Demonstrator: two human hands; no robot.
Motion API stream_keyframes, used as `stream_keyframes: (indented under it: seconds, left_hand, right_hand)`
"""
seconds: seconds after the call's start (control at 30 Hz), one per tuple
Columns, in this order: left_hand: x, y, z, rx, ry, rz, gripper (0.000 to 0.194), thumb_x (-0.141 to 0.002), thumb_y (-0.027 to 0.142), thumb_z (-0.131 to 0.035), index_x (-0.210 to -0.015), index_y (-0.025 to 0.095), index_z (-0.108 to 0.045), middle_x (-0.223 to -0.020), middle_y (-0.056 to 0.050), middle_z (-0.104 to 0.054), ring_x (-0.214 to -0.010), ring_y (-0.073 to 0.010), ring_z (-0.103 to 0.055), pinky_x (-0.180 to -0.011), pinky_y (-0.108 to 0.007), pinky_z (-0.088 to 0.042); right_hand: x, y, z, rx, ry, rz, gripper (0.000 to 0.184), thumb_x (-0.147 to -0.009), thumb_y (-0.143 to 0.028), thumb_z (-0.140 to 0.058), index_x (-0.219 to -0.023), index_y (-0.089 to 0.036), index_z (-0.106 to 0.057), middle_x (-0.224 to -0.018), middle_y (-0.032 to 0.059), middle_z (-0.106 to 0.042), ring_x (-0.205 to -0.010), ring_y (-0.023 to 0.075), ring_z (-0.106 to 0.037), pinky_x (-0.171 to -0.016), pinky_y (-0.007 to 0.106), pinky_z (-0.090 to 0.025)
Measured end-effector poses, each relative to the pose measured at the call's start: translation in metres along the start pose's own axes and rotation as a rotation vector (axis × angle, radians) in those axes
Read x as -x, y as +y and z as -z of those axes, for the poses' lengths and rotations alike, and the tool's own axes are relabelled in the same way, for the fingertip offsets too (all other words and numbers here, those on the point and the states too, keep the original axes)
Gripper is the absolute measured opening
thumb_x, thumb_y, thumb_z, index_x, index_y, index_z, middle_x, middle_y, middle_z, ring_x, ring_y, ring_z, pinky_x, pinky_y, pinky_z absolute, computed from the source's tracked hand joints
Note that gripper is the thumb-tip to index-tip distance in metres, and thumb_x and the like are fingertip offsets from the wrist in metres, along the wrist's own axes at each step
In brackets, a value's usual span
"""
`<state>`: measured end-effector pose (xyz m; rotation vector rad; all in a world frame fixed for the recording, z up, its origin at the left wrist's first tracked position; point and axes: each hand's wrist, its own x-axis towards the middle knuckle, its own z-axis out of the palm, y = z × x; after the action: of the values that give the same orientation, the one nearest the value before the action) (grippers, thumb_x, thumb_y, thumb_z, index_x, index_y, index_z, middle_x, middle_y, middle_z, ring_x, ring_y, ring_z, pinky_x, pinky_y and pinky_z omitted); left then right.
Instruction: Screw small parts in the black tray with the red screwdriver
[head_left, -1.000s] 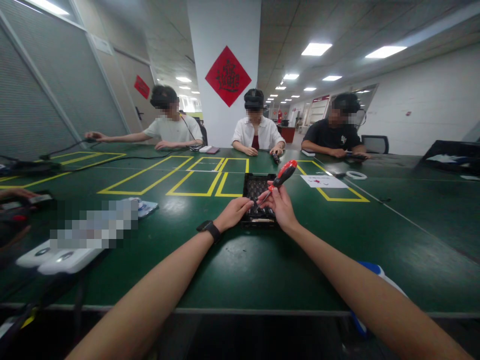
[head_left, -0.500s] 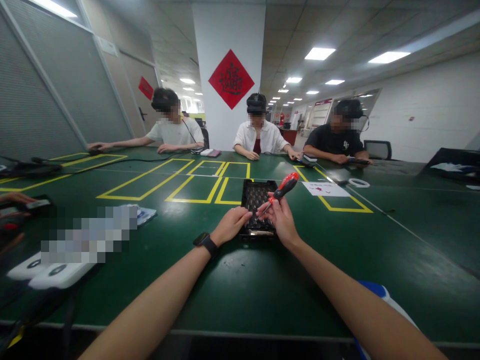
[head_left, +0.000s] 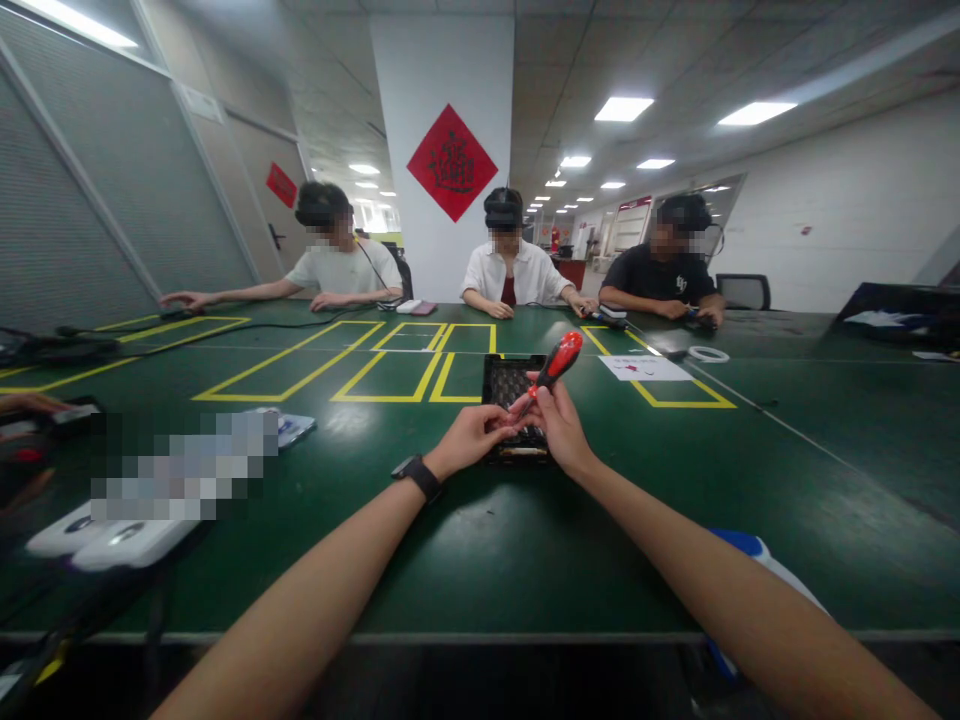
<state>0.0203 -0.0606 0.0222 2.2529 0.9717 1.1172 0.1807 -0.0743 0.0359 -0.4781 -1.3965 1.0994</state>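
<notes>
In the head view, a screwdriver (head_left: 560, 360) with a red and black handle tilts up and to the right. My right hand (head_left: 562, 428) is closed round its lower part. The fingers of my left hand (head_left: 474, 437) are pinched together by its lower end and meet my right fingertips there. What they pinch is hidden. Both hands are over a black open case (head_left: 493, 374) lying on the green table. Several small shiny pieces show inside, too small to name.
Yellow tape outlines (head_left: 382, 398) mark the table (head_left: 480, 560). A white paper sheet (head_left: 646, 368) and a white ring (head_left: 708, 354) lie to the right. White devices (head_left: 124, 545) sit at left. Several people sit opposite, and another person's hands (head_left: 30, 405) work at the left edge.
My left hand has moved right, its fingers now meeting my right hand at the screwdriver's lower end. The screwdriver stands steeper. The view has shifted slightly.
</notes>
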Motion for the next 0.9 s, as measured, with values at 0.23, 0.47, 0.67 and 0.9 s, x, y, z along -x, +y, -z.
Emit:
stream_keyframes:
  seconds: [0.23,0.47,0.67,0.9]
  left_hand:
    - [0.0000,0.0017,-0.0007,-0.004,0.008,-0.022,0.027,-0.077,0.039,-0.057,-0.084,0.013,-0.061,-0.071,-0.001,-0.060,-0.063,-0.0107,-0.049,-0.060,-0.022,-0.038]
    - [0.0001,-0.0015,-0.0004,-0.052,-0.010,0.004,0.027,-0.080,0.039,-0.053,-0.080,0.013,-0.058,-0.069,0.000,-0.056,-0.060,-0.0097,-0.045,-0.059,-0.022,-0.036]
    - [-0.0003,0.0005,-0.0001,-0.068,-0.010,-0.034,0.023,-0.083,0.035,-0.049,-0.084,0.014,-0.059,-0.074,-0.001,-0.058,-0.066,-0.0112,-0.048,-0.064,-0.024,-0.038]
    - [-0.0003,-0.0009,-0.0002,-0.068,-0.005,-0.004,0.026,-0.077,0.039,-0.057,-0.079,0.014,-0.058,-0.068,0.001,-0.056,-0.061,-0.0102,-0.046,-0.058,-0.022,-0.036]
  right_hand:
    - [-0.0016,0.0020,0.0032,-0.027,0.028,0.003,0.032,-0.086,-0.042,-0.043,-0.112,-0.022,-0.041,-0.077,0.0004,-0.060,-0.066,0.0113,-0.060,-0.060,0.028,-0.053]
    - [-0.0023,0.0023,0.0037,-0.041,0.012,-0.004,0.031,-0.086,-0.042,-0.043,-0.110,-0.022,-0.041,-0.078,0.0010,-0.061,-0.066,0.0114,-0.060,-0.062,0.029,-0.053]
    - [-0.0043,0.0040,0.0060,-0.062,0.016,-0.022,0.030,-0.085,-0.041,-0.045,-0.107,-0.022,-0.042,-0.076,-0.0005,-0.060,-0.065,0.0108,-0.060,-0.061,0.028,-0.053]
    - [-0.0033,0.0027,0.0042,-0.033,0.004,-0.015,0.031,-0.085,-0.040,-0.046,-0.109,-0.022,-0.041,-0.078,0.0002,-0.061,-0.066,0.0109,-0.060,-0.062,0.029,-0.053]
